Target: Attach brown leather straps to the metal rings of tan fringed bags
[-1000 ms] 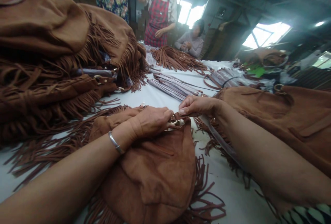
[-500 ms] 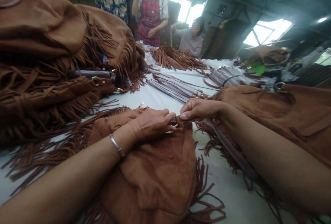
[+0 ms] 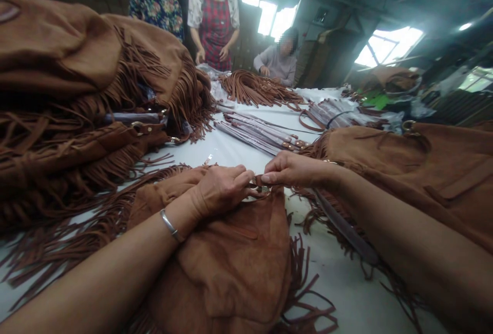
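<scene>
A brown fringed suede bag (image 3: 234,257) lies on the white table in front of me. At its top edge my left hand (image 3: 225,187), with a silver bangle at the wrist, is closed on a metal ring or clasp (image 3: 254,186). My right hand (image 3: 283,168) pinches the end of a brown strap (image 3: 263,180) against that hardware. The fingertips of both hands almost touch. A wrapped strap (image 3: 342,226) runs down from beneath my right wrist toward the lower right.
Fringed bags (image 3: 57,51) are piled high at the left. Another bag (image 3: 385,159) lies at the right. Wrapped straps (image 3: 258,131) and a heap of brown strips (image 3: 258,87) lie farther back on the white table (image 3: 231,146). Three people (image 3: 215,25) are beyond it.
Both hands have shifted slightly left in the view, still at the bag's hardware. The person in the checked apron has lowered a raised hand.
</scene>
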`<state>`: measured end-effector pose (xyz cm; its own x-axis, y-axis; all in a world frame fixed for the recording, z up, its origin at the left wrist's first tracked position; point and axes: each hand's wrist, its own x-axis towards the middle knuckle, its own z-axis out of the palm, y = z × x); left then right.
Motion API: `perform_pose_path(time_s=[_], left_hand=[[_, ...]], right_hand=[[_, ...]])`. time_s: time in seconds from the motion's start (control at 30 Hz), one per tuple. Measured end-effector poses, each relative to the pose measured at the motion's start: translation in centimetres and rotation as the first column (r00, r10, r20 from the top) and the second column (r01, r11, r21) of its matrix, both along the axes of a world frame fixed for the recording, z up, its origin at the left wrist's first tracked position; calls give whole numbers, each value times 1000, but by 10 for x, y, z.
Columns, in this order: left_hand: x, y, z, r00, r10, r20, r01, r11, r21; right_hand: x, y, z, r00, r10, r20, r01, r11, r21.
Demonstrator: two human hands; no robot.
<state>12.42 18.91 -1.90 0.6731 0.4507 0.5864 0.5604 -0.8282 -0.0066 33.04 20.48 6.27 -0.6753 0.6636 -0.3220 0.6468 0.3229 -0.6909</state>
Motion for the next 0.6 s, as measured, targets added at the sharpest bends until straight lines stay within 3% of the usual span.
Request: perform_pose_path(time_s=[0.07, 0.13, 0.2, 0.27, 0.4, 0.6], left_hand=[[0, 1, -1, 1000, 8, -18, -8, 1000, 17], [1, 1, -1, 998, 7, -55, -6, 1000, 21], [3, -1, 2, 995, -11, -96, 11, 1000, 4], [4, -3, 5, 993, -36, -112, 34, 999, -21], [3, -4, 9, 997, -47, -60, 49, 999, 19], [3, 2, 2, 995, -36, 94, 14, 974, 225]], right_hand=[[-1, -14, -9, 995, -85, -52, 91, 989, 116], [1, -22, -15, 978, -167, -124, 184, 972, 143], [5, -20, -15, 975, -173, -142, 181, 982, 47], [8, -9, -7, 986, -124, -111, 109, 985, -132], [8, 28, 12, 998, -55, -26, 39, 909, -415], [0, 50, 10, 1000, -26, 11, 28, 816, -578]])
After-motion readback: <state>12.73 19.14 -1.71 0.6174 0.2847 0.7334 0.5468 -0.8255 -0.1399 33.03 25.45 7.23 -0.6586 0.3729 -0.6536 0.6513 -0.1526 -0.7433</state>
